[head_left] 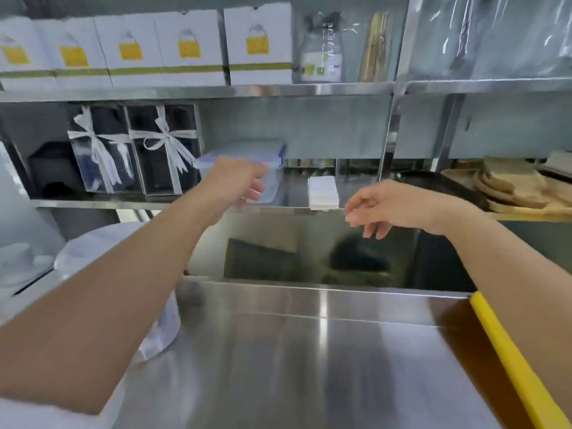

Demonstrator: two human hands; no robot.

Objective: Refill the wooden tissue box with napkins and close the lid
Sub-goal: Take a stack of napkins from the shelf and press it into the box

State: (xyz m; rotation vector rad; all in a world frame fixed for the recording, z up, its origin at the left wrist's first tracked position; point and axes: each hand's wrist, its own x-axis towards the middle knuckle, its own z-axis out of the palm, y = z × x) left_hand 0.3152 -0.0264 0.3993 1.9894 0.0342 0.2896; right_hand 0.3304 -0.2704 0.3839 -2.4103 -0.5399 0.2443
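Observation:
A small stack of white napkins [323,193] lies at the front edge of the lower steel shelf [123,204]. My right hand [383,205] hovers just right of the stack, fingers loosely spread and empty. My left hand [235,181] is raised in front of a clear plastic container with a blue-clipped lid [272,168] on the same shelf, fingers curled near its front wall; whether it touches is unclear. No wooden tissue box is in view.
Two clear gift boxes with white ribbons [133,150] stand left on the shelf, wooden boards [510,190] right. White boxes with yellow labels [192,48] fill the upper shelf. Below are a steel counter [294,366], stacked white plates [93,252] and a yellow strip [507,357].

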